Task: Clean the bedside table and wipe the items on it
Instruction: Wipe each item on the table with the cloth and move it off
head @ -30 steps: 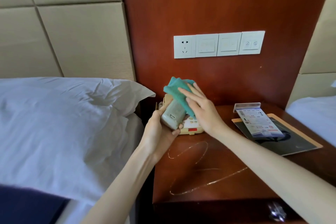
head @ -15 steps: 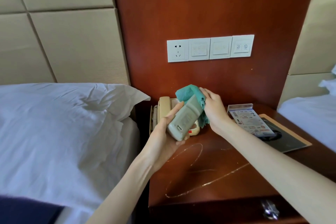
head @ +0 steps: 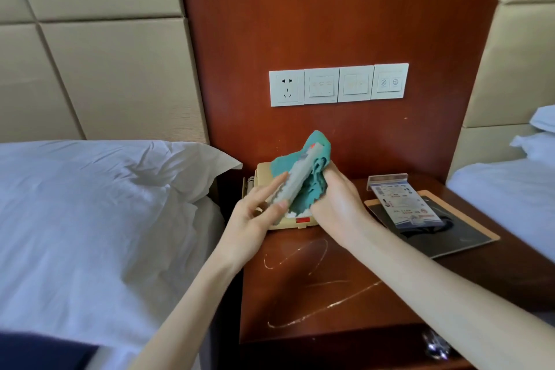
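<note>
My left hand [head: 255,216] holds a pale grey remote control [head: 295,179] by its near end, tilted up and away above the bedside table [head: 330,285]. A teal cloth [head: 312,186] is wrapped round the far side of the remote, and my right hand [head: 336,204] grips that cloth against it. Under both hands sits a beige telephone [head: 264,173] at the table's back left, mostly hidden.
A white pillow and bed [head: 105,204] lie left of the table. A clear card stand [head: 399,201] rests on a dark mat [head: 435,225] at the table's right. Wall switches and a socket [head: 338,84] sit above. Another bed [head: 510,189] is at right. Wet streaks mark the tabletop.
The remote has been turned from its flat face toward its side and raised. My right hand with the cloth moved from the top of the remote to its right side.
</note>
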{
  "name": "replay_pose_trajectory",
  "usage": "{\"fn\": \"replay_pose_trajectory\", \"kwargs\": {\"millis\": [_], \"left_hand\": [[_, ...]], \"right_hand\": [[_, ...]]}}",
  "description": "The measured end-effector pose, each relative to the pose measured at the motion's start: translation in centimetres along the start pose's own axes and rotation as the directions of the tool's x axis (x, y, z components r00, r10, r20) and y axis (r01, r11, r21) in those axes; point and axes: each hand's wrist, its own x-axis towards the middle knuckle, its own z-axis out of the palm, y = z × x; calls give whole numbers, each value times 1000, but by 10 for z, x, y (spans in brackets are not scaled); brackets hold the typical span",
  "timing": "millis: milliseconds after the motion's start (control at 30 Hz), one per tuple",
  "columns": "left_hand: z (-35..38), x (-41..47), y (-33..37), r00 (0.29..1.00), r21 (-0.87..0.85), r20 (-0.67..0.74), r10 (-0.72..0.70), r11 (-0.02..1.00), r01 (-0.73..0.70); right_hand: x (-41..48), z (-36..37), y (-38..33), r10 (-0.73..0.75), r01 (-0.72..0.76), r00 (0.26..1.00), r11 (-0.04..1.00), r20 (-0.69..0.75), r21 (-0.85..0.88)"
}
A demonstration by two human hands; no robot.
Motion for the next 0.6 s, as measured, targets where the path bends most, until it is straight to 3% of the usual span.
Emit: {"fn": "replay_pose_trajectory", "kwargs": {"millis": [100, 233, 433, 600], "left_hand": [[6, -4, 0, 992, 206, -98, 75, 977, -54], [10, -7, 3, 965, 484, -164, 206, 869, -104], [22, -10, 5, 960, 507, -140, 243, 850, -142], [29, -15, 5, 931, 561, -147, 335, 803, -200]], "right_hand": [[-8, 2, 12, 19, -15, 996, 999, 85, -49], [-14, -4, 17, 38, -24, 989, 994, 142, -102], [-5, -4, -1, -109, 113, 993, 989, 46, -97], [-9, -4, 10, -61, 64, 997, 995, 44, -77]]}}
